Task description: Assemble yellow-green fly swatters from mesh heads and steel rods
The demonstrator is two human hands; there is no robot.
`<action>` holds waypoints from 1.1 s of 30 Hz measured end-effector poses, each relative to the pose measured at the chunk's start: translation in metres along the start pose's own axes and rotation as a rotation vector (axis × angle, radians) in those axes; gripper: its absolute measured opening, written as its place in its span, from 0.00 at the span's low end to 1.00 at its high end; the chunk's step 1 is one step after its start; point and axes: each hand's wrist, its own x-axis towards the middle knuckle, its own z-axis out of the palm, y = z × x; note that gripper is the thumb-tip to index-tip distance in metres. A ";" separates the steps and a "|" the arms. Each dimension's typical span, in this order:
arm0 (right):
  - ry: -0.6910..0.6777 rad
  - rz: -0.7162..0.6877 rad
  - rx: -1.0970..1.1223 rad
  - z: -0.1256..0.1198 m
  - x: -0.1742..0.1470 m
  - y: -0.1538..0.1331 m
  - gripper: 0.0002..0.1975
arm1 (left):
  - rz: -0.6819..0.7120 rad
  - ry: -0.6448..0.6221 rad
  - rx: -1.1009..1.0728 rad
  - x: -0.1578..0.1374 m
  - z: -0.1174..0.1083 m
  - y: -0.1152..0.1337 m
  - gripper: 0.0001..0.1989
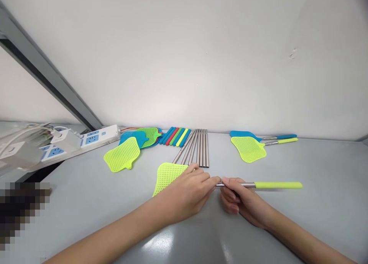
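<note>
Across the front of the table lies a fly swatter with a perforated yellow-green head, a metal rod and a yellow-green grip. My left hand is closed around its rod near the head and covers part of the head. Fingers and thumb of my right hand pinch the rod just right of the left hand. Behind my left hand several loose metal tubes lie side by side. Several coloured grips rest left of the tubes.
Loose swatter heads, including a yellow-green one and a blue one, lie at the left. At the back right are a yellow-green swatter and a blue swatter. A power strip with plugged-in adapters runs along the left edge.
</note>
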 end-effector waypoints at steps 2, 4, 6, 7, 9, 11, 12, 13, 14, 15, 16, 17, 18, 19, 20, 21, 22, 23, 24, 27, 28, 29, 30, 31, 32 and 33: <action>0.006 0.005 0.007 0.002 0.000 0.001 0.19 | -0.038 0.019 0.017 0.000 0.004 0.003 0.14; 0.017 0.030 0.037 0.004 0.000 0.001 0.19 | -0.088 0.035 0.023 0.000 0.009 0.005 0.17; 0.018 0.053 0.081 0.006 0.000 0.000 0.18 | -0.119 0.043 0.025 0.000 0.013 0.007 0.19; 0.016 0.058 0.096 0.006 -0.001 0.000 0.18 | -0.125 0.041 0.030 0.000 0.016 0.008 0.20; 0.008 0.058 0.107 0.007 -0.001 0.000 0.18 | -0.135 0.031 0.051 0.000 0.019 0.010 0.19; 0.002 0.054 0.103 0.006 -0.001 0.000 0.18 | -0.147 0.014 0.069 -0.001 0.020 0.013 0.18; -0.002 0.054 0.099 0.006 -0.001 0.001 0.18 | -0.155 0.002 0.069 -0.001 0.019 0.014 0.18; -0.007 0.053 0.096 0.006 -0.001 0.001 0.19 | -0.161 -0.013 0.064 -0.001 0.018 0.015 0.18; -0.011 0.051 0.094 0.005 0.000 0.001 0.19 | -0.168 -0.028 0.057 -0.001 0.017 0.016 0.18; -0.014 0.049 0.092 0.005 0.000 0.001 0.19 | -0.174 -0.045 0.047 -0.001 0.016 0.017 0.18; -0.015 0.046 0.091 0.005 0.000 0.002 0.19 | -0.181 -0.062 0.036 -0.001 0.014 0.018 0.18; -0.016 0.044 0.089 0.005 0.001 0.002 0.19 | -0.185 -0.073 0.027 -0.001 0.013 0.018 0.18; -0.016 0.041 0.086 0.004 0.001 0.002 0.19 | -0.189 -0.081 0.019 -0.001 0.013 0.018 0.17; -0.015 0.038 0.081 0.004 0.001 0.003 0.19 | -0.192 -0.086 0.009 -0.001 0.012 0.018 0.17; -0.015 0.036 0.074 0.005 0.001 0.003 0.19 | -0.199 -0.087 -0.003 -0.001 0.012 0.017 0.16; -0.014 0.034 0.065 0.005 0.001 0.003 0.19 | -0.208 -0.086 -0.017 -0.001 0.013 0.017 0.16; -0.012 0.033 0.056 0.005 0.001 0.003 0.19 | -0.218 -0.082 -0.031 -0.001 0.013 0.016 0.15; -0.010 0.034 0.048 0.005 0.001 0.003 0.19 | -0.224 -0.082 -0.046 -0.002 0.014 0.016 0.15; -0.007 0.034 0.042 0.005 0.001 0.004 0.19 | -0.228 -0.081 -0.060 -0.002 0.015 0.015 0.15; 0.001 0.033 0.048 0.005 0.001 0.004 0.19 | -0.229 -0.079 -0.077 -0.004 0.017 0.013 0.16; 0.002 0.033 0.053 0.005 0.001 0.004 0.19 | -0.229 -0.077 -0.078 -0.004 0.017 0.013 0.16; 0.005 0.033 0.057 0.004 0.001 0.005 0.19 | -0.230 -0.074 -0.078 -0.005 0.017 0.012 0.16; 0.006 0.034 0.058 0.004 0.002 0.005 0.19 | -0.229 -0.074 -0.080 -0.005 0.017 0.012 0.17; 0.007 0.035 0.059 0.004 0.002 0.004 0.19 | -0.226 -0.078 -0.082 -0.005 0.016 0.013 0.17; 0.008 0.036 0.059 0.004 0.002 0.004 0.20 | -0.225 -0.083 -0.085 -0.005 0.016 0.013 0.18; 0.008 0.036 0.059 0.004 0.002 0.004 0.20 | -0.227 -0.090 -0.087 -0.005 0.015 0.014 0.18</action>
